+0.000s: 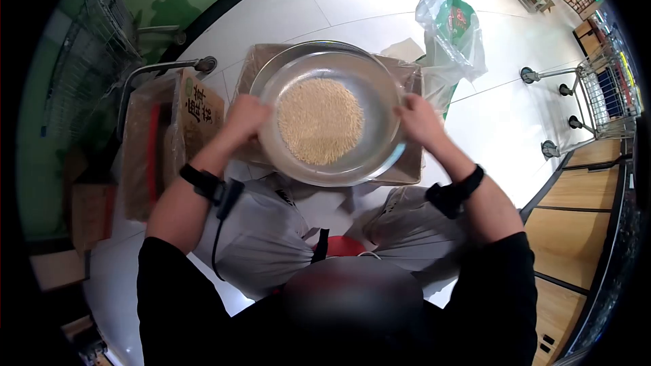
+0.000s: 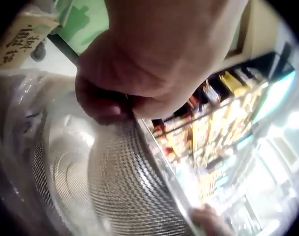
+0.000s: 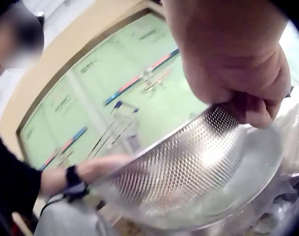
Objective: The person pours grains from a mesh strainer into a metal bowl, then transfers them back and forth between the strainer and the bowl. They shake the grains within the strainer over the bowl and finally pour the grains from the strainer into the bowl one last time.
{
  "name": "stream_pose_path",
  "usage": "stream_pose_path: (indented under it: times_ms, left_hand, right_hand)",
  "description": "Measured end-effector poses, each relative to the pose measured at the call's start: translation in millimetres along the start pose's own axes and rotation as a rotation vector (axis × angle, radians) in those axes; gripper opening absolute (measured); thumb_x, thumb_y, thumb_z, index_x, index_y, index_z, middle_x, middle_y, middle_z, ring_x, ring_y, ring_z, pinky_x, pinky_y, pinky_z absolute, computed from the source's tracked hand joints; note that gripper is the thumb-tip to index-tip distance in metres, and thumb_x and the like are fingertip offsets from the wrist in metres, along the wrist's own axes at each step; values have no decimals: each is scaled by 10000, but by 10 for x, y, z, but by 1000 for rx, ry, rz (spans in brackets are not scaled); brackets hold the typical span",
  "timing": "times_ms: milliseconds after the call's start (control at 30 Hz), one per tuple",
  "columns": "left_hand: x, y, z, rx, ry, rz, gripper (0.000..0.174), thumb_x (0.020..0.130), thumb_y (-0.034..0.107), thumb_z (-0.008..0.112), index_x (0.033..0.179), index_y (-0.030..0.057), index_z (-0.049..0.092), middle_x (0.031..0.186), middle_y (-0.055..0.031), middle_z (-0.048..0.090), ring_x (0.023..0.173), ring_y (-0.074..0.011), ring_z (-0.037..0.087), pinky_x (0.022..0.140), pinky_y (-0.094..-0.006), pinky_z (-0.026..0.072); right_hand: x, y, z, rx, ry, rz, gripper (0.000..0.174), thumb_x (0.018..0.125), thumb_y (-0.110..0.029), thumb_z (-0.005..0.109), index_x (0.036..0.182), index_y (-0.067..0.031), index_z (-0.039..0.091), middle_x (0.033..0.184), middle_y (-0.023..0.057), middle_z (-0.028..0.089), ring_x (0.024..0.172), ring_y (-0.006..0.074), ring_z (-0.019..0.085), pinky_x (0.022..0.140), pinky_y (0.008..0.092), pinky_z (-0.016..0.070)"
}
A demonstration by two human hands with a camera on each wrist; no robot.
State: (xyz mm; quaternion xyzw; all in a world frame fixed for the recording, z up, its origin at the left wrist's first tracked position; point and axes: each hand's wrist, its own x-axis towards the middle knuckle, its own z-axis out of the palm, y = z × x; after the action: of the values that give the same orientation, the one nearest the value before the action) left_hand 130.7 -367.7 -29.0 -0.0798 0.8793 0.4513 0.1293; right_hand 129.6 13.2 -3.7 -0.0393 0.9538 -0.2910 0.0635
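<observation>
A round metal sieve (image 1: 381,112) with finely perforated sides hangs between both hands. Pale tan grains (image 1: 320,120) lie heaped in it, toward its left side. My left hand (image 1: 247,118) grips the left rim, fingers curled over it. Across from it, my right hand (image 1: 420,120) holds the right rim, its fingers curled round the edge in the right wrist view. Beneath the sieve (image 3: 174,162) stands a wider shiny metal basin (image 3: 261,160), partly hidden in the head view. Both wrist views show the sieve raised and tilted over the basin.
The basin stands on a plastic-lined cardboard box (image 1: 407,169). Another cardboard box (image 1: 203,105) with printed characters is at the left. A clear plastic bag (image 1: 434,34) lies beyond on the white tiled floor (image 1: 502,108). Wheeled carts (image 1: 603,88) stand at the sides.
</observation>
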Motion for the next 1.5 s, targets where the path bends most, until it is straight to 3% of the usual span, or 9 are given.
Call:
stream_pose_path:
  times_ms: [200, 500, 600, 733, 833, 967, 1100, 1333, 1500]
  left_hand:
    - [-216, 598, 307, -198, -1, 26, 262, 844, 146, 551, 743, -83, 628, 554, -115, 593, 396, -192, 575, 332, -311, 422]
    - [-404, 628, 71, -123, -197, -230, 226, 830, 102, 556, 719, -91, 601, 536, -154, 563, 400, -210, 568, 335, -352, 445]
    - [-358, 622, 339, -148, -172, -176, 207, 822, 87, 562, 728, -93, 601, 536, -153, 560, 392, -218, 570, 338, -355, 466]
    - [-34, 493, -398, 39, -135, -227, 165, 810, 66, 569, 751, -81, 616, 550, -155, 579, 386, -207, 564, 313, -335, 442]
    - [-282, 692, -328, -55, -236, -316, 164, 808, 58, 567, 737, -80, 621, 559, -153, 593, 380, -199, 558, 312, -324, 437]
    - [-351, 702, 217, -210, -280, -220, 231, 786, 119, 620, 713, -100, 632, 554, -151, 607, 403, -197, 585, 347, -313, 452]
    - [-52, 576, -264, -60, 131, -63, 172, 800, 54, 586, 741, -104, 621, 591, -193, 618, 425, -228, 603, 345, -344, 474]
    - [-307, 676, 205, -98, -217, -188, 229, 847, 127, 563, 742, -69, 620, 545, -124, 578, 402, -204, 564, 368, -312, 445]
    - [-11, 531, -10, -170, 12, -24, 208, 777, 90, 630, 713, -108, 617, 553, -182, 597, 417, -241, 600, 346, -348, 460]
  right_hand:
    - [326, 5, -392, 79, 280, -53, 258, 853, -182, 545, 936, 56, 597, 879, 291, 638, 865, 433, 634, 778, 472, 493]
    - [94, 2, -299, 249, -91, 250, 314, 834, -221, 584, 982, 51, 638, 883, 262, 664, 874, 403, 652, 798, 458, 498]
    - [331, 133, -338, 88, 188, 13, 282, 835, -183, 565, 945, 70, 628, 874, 293, 650, 841, 434, 643, 769, 478, 504]
    - [125, -240, 122, 82, 84, -29, 270, 826, -173, 571, 939, 70, 606, 801, 241, 648, 700, 327, 659, 650, 420, 518]
    - [-7, -152, 22, 193, -28, 89, 277, 777, -156, 561, 899, 83, 634, 864, 307, 645, 868, 420, 653, 811, 451, 505]
    - [425, 376, -354, 232, 53, 85, 282, 775, -163, 588, 933, 65, 638, 862, 282, 660, 808, 401, 664, 745, 432, 521]
    - [246, -306, 14, 90, 138, -19, 306, 798, -185, 555, 936, 82, 617, 875, 298, 652, 881, 419, 652, 778, 460, 506]
    - [267, 231, -339, 266, -79, 260, 288, 786, -162, 578, 951, 70, 625, 834, 288, 644, 811, 383, 656, 756, 443, 497]
    - [345, -131, -94, 119, 250, -22, 245, 809, -137, 545, 940, 54, 625, 906, 295, 643, 870, 438, 632, 804, 472, 495]
